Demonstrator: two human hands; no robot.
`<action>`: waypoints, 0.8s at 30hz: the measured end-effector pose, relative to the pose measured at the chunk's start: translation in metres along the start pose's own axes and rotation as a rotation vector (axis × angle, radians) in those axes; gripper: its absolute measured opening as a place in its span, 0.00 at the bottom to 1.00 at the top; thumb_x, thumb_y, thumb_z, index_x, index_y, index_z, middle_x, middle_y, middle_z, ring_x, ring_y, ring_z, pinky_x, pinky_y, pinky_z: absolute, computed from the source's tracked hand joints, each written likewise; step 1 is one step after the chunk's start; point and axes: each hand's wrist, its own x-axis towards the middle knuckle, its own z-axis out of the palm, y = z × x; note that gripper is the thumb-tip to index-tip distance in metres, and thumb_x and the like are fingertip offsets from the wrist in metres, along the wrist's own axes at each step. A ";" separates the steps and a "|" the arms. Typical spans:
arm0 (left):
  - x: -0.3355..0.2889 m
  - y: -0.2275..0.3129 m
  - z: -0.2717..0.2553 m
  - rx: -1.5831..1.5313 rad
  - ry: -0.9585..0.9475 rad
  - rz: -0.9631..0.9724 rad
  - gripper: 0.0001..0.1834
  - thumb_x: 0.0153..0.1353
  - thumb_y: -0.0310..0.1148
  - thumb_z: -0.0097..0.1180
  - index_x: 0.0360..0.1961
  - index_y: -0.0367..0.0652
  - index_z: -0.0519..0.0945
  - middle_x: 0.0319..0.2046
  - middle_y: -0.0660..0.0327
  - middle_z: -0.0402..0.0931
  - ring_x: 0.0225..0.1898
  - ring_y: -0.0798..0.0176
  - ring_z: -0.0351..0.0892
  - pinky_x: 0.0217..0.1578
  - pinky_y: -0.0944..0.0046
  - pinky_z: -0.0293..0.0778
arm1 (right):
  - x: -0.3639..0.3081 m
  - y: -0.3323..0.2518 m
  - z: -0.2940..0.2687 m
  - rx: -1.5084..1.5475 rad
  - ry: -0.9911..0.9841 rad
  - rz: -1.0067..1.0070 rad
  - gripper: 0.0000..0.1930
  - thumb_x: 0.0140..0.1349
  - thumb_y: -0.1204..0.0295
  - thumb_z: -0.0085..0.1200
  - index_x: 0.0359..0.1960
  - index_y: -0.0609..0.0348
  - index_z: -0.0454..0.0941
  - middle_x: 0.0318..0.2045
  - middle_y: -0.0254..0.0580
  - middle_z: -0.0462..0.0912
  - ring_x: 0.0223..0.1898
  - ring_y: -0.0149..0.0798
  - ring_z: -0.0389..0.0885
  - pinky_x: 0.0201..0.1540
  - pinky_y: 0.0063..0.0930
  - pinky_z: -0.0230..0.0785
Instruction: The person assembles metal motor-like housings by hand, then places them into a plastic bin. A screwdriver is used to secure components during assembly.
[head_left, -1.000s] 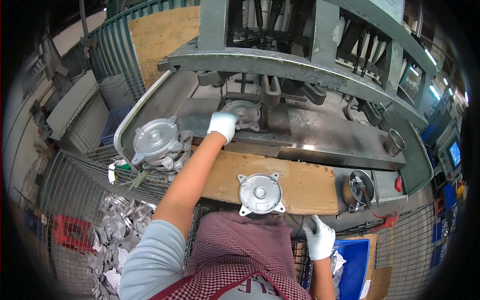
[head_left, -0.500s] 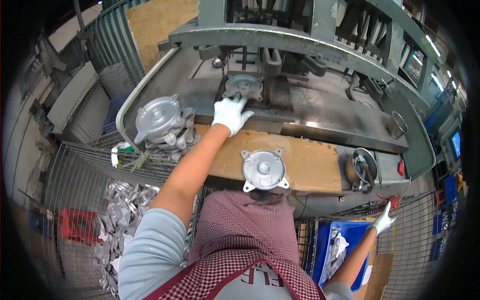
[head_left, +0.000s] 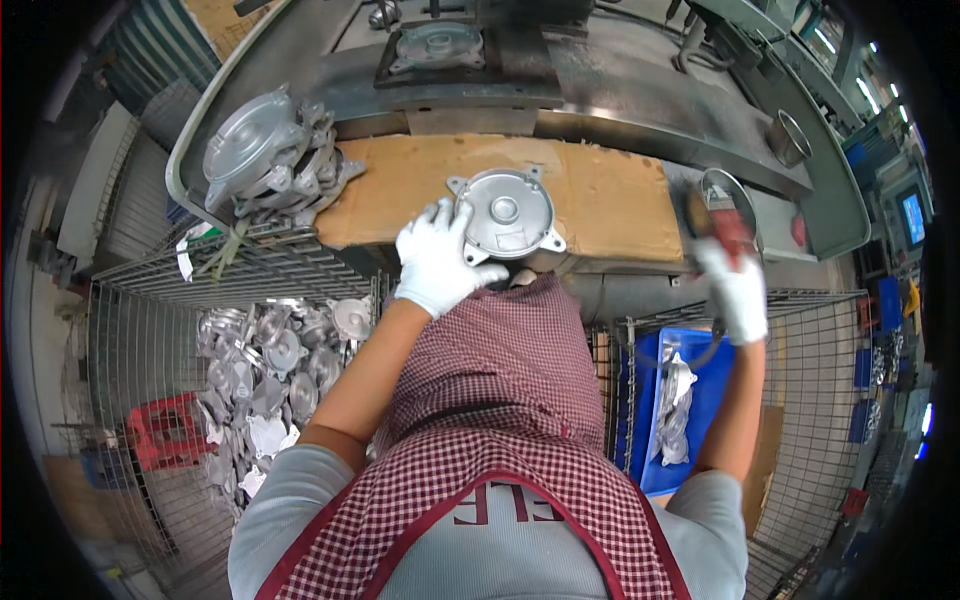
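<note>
A round silver metal cover (head_left: pixel 505 212) with lugs around its rim lies on the cardboard in front of me. My left hand (head_left: pixel 440 258), in a white glove, rests against its left edge, fingers spread and the thumb by the lower lug. To the right, my gloved right hand (head_left: pixel 740 295) is smeared by motion, closed around a red hand tool (head_left: pixel 735 232) beside a round metal bowl (head_left: pixel 748 200). A dark hose or cable hangs below that hand; the tool's exact kind is blurred. Another metal cover (head_left: pixel 440 46) sits in the machine's dark fixture.
Covers are stacked (head_left: pixel 255 150) at the left on the machine bed. A wire basket of metal parts (head_left: pixel 270 370) stands lower left; a blue bin (head_left: pixel 710 365) with some parts is lower right. A metal cup (head_left: pixel 790 138) stands at the far right.
My left hand has come back from the cover in the fixture to the one on the cardboard. My right hand has moved up and left, now with the red tool. The view has tilted down.
</note>
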 end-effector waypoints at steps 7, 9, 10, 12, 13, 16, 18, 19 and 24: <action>-0.006 -0.002 0.000 -0.076 0.099 0.032 0.51 0.37 0.59 0.70 0.59 0.37 0.71 0.56 0.47 0.72 0.59 0.47 0.71 0.57 0.48 0.64 | -0.020 -0.057 0.064 -0.684 -0.659 -0.236 0.30 0.54 0.42 0.58 0.42 0.58 0.81 0.34 0.56 0.84 0.37 0.57 0.82 0.43 0.42 0.74; -0.006 -0.004 0.005 -0.091 0.130 0.027 0.53 0.36 0.58 0.71 0.60 0.35 0.69 0.55 0.46 0.73 0.58 0.47 0.71 0.57 0.48 0.64 | -0.015 -0.066 0.087 -0.681 -0.631 -0.313 0.31 0.54 0.39 0.55 0.38 0.59 0.82 0.31 0.54 0.84 0.36 0.55 0.83 0.42 0.42 0.74; -0.004 -0.004 0.007 -0.109 0.160 0.031 0.55 0.36 0.58 0.71 0.61 0.33 0.67 0.55 0.46 0.73 0.57 0.47 0.72 0.56 0.48 0.65 | -0.012 -0.071 0.101 -0.670 -0.622 -0.304 0.30 0.56 0.39 0.54 0.37 0.58 0.82 0.33 0.54 0.84 0.37 0.55 0.83 0.43 0.42 0.74; -0.002 -0.004 0.007 -0.129 0.150 0.010 0.57 0.35 0.58 0.72 0.62 0.31 0.65 0.54 0.45 0.73 0.56 0.47 0.73 0.56 0.49 0.65 | -0.001 -0.080 0.130 -0.632 -0.573 -0.312 0.30 0.56 0.40 0.53 0.37 0.58 0.82 0.34 0.55 0.84 0.38 0.55 0.83 0.44 0.43 0.74; -0.002 -0.002 0.005 -0.152 0.137 -0.007 0.59 0.35 0.57 0.72 0.62 0.29 0.63 0.53 0.45 0.74 0.55 0.46 0.73 0.56 0.49 0.65 | 0.005 -0.083 0.142 -0.595 -0.525 -0.313 0.30 0.57 0.41 0.52 0.38 0.58 0.82 0.35 0.56 0.84 0.39 0.55 0.83 0.44 0.44 0.74; -0.001 0.002 0.002 -0.159 0.144 -0.016 0.60 0.34 0.57 0.73 0.62 0.27 0.62 0.51 0.44 0.74 0.53 0.46 0.74 0.55 0.49 0.66 | 0.023 -0.090 0.163 -0.548 -0.516 -0.290 0.30 0.57 0.41 0.52 0.40 0.59 0.81 0.34 0.57 0.84 0.39 0.57 0.82 0.43 0.44 0.73; 0.001 -0.001 0.004 -0.163 0.144 -0.021 0.60 0.35 0.57 0.73 0.62 0.27 0.62 0.50 0.44 0.75 0.53 0.46 0.75 0.55 0.49 0.66 | 0.027 -0.089 0.159 -0.531 -0.546 -0.292 0.30 0.58 0.41 0.51 0.39 0.59 0.82 0.35 0.57 0.84 0.40 0.56 0.82 0.45 0.44 0.73; 0.001 -0.003 0.007 -0.176 0.142 -0.024 0.59 0.35 0.58 0.72 0.62 0.28 0.63 0.51 0.44 0.75 0.53 0.46 0.75 0.55 0.49 0.66 | 0.027 -0.092 0.154 -0.519 -0.578 -0.300 0.29 0.58 0.42 0.50 0.38 0.59 0.82 0.36 0.57 0.84 0.41 0.55 0.82 0.46 0.44 0.73; 0.001 -0.009 0.006 -0.124 0.161 0.012 0.53 0.35 0.58 0.72 0.59 0.34 0.69 0.53 0.45 0.75 0.55 0.46 0.74 0.56 0.49 0.67 | -0.006 -0.093 0.084 -0.705 -0.757 -0.285 0.29 0.57 0.42 0.54 0.36 0.59 0.82 0.33 0.57 0.84 0.38 0.56 0.82 0.44 0.43 0.72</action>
